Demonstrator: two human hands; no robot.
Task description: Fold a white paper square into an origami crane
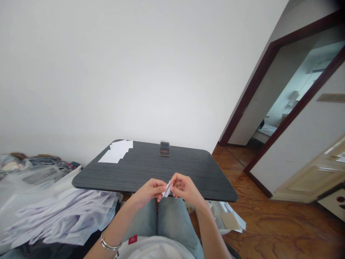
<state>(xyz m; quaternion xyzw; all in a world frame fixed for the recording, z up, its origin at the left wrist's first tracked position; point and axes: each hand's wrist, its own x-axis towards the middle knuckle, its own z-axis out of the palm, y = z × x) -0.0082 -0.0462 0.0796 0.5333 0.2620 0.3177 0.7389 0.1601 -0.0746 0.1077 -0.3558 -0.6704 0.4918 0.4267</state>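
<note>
Between my two hands is a small folded piece of white paper (167,190), held over the near edge of the dark table. My left hand (153,189) pinches its left side between thumb and fingers. From the right, my right hand (184,187) grips the other side with thumb and forefinger, the remaining fingers curled. Several white paper sheets (115,152) lie overlapping at the table's far left corner. A phone-like dark object (164,148) rests near the back edge, against or close to the wall.
The dark wood-grain table (145,165) has rounded corners and meets a white wall (161,72). White cloth (64,216) is heaped at the left. Under the table's right side is a container (223,219) with papers. A doorway (285,90) opens at the right.
</note>
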